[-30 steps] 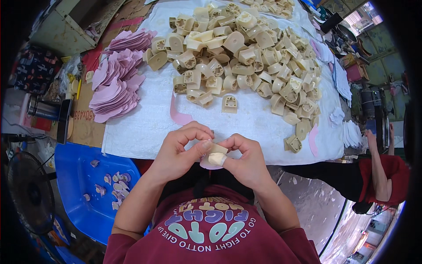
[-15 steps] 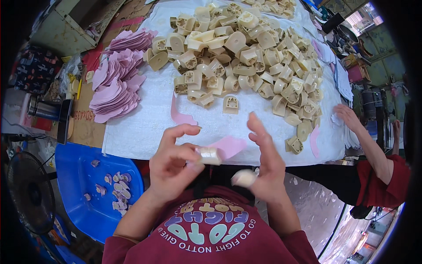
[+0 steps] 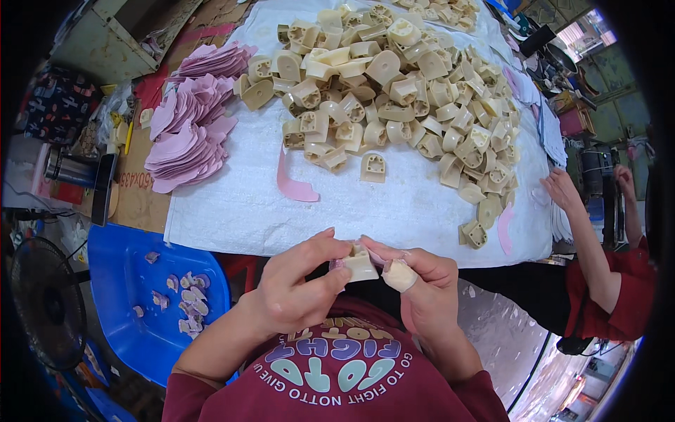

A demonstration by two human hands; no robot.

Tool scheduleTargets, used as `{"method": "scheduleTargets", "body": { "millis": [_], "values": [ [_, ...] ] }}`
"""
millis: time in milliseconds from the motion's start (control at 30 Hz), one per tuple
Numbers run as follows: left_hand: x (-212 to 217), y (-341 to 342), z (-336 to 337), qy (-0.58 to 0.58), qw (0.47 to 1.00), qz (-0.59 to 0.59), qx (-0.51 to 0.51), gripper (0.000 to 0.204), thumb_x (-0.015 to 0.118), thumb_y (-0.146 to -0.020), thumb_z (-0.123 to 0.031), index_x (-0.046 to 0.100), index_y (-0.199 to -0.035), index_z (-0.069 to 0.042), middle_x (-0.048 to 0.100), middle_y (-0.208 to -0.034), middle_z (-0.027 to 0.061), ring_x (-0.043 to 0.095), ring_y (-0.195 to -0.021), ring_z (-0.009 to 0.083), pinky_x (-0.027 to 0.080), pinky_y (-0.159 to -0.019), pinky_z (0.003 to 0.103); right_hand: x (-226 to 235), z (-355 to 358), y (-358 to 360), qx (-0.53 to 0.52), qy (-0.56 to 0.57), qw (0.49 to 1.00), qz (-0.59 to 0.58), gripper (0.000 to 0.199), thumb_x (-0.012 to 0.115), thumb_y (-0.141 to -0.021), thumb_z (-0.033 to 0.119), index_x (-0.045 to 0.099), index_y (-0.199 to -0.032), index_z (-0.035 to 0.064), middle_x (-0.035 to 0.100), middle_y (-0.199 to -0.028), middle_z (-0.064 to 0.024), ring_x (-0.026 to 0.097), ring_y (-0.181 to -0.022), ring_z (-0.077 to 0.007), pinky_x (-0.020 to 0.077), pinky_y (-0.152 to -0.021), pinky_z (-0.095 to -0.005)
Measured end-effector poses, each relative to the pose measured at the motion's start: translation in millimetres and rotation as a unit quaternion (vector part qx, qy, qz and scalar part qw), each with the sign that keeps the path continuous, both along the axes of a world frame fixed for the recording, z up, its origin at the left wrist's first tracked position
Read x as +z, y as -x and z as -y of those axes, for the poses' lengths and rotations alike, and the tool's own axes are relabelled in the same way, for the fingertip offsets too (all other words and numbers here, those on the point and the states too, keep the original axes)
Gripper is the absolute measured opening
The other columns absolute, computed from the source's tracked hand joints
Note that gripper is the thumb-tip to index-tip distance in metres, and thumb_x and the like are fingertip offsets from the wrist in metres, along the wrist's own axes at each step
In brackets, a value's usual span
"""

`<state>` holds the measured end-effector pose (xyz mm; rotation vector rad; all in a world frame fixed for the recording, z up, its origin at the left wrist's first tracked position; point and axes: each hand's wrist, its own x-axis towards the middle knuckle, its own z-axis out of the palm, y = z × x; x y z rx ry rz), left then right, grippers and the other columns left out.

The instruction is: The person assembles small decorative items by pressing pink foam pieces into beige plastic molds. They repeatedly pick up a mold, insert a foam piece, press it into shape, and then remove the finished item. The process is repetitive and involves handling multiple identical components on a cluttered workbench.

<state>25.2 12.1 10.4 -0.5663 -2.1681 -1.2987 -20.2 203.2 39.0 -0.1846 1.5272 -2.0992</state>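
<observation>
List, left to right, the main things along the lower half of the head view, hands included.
Dark fan → blue basin → left hand → cream molded piece → right hand → co-worker's red sleeve

Seen from the left one of two wide fisheye cameras worn on the person's head, the view looks steeply down past the printed maroon shirt [image 3: 337, 366] at the lower edge, with the person's hands [image 3: 299, 285] close below the lens, near the middle of the frame. The lens also faces forward across the white-covered surface [image 3: 239, 218], taking in a blue basin [image 3: 119, 281] at lower left and another person's red sleeve [image 3: 631, 290] at far right, while straight edges bend toward a dark, rounded rim.
</observation>
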Motion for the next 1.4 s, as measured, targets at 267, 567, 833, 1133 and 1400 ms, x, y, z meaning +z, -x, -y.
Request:
{"method": "scheduleTargets", "body": {
  "millis": [267, 567, 833, 1133, 1400],
  "values": [
    [-5.3, 9.6, -11.4, 0.037, 0.996, 0.033, 0.073, 0.022, 0.064, -0.064, 0.006, 0.059, -0.086, 0.003, 0.06, -0.094, 0.0192, 0.063, -0.073, 0.0315, 0.054, -0.064, 0.038, -4.5, 15.6, -1.2, 0.001, -0.151, 0.977, -0.148, 0.03, 0.06, -0.089, 0.002, 0.06, -0.119, -0.0032, 0.064, -0.117, -0.0159, 0.06, -0.108, -0.0181, 0.0462, -0.095, -0.0299],
    [-24.0, 15.2, -15.0, -0.096, 0.986, 0.096, 0.1, 0.016, 0.063, -0.078, 0.009, 0.058, -0.09, 0.0, 0.057, -0.113, 0.0195, 0.063, -0.093, 0.0217, 0.053, -0.071, 0.028, -40.5, 20.5, 15.4, -0.047, -0.2, 0.919, -0.336, 0.027, 0.067, -0.079, 0.002, 0.063, -0.106, 0.0013, 0.064, -0.109, -0.0161, 0.064, -0.101, -0.028, 0.0493, -0.087, -0.035],
    [-28.7, 12.9, -23.7, -0.3, 0.91, 0.287, 0.002, 0.013, 0.064, -0.083, 0.005, 0.057, -0.093, 0.0, 0.049, -0.119, 0.0128, 0.061, -0.098, 0.0169, 0.056, -0.077, 0.028, -52.7, 13.4, 31.9, 0.038, -0.091, 0.964, -0.246, 0.018, 0.069, -0.08, 0.009, 0.066, -0.097, 0.0031, 0.065, -0.11, -0.011, 0.054, -0.115, -0.0255, 0.0416, -0.098, -0.0396],
    [-22.6, 12.7, -18.6, -0.444, 0.777, 0.445, -0.037, 0.013, 0.066, -0.083, 0.002, 0.058, -0.092, -0.004, 0.06, -0.106, 0.0082, 0.064, -0.086, 0.0134, 0.056, -0.069, 0.025, -47.5, -1.7, 31.9, 0.033, -0.187, 0.93, -0.315, 0.016, 0.067, -0.078, 0.003, 0.067, -0.094, 0.0047, 0.066, -0.11, -0.0088, 0.055, -0.115, -0.0292, 0.0412, -0.099, -0.0395],
    [-23.5, 6.9, -17.7, -0.35, 0.838, 0.417, -0.033, 0.013, 0.062, -0.083, 0.005, 0.053, -0.091, -0.002, 0.052, -0.108, 0.0074, 0.061, -0.082, 0.0121, 0.053, -0.064, 0.024, -40.7, -2.0, 38.6, 0.111, -0.204, 0.907, -0.352, 0.013, 0.068, -0.076, 0.004, 0.064, -0.089, 0.0044, 0.067, -0.098, -0.0074, 0.057, -0.107, -0.0283, 0.0437, -0.092, -0.0396]
  ]
}}
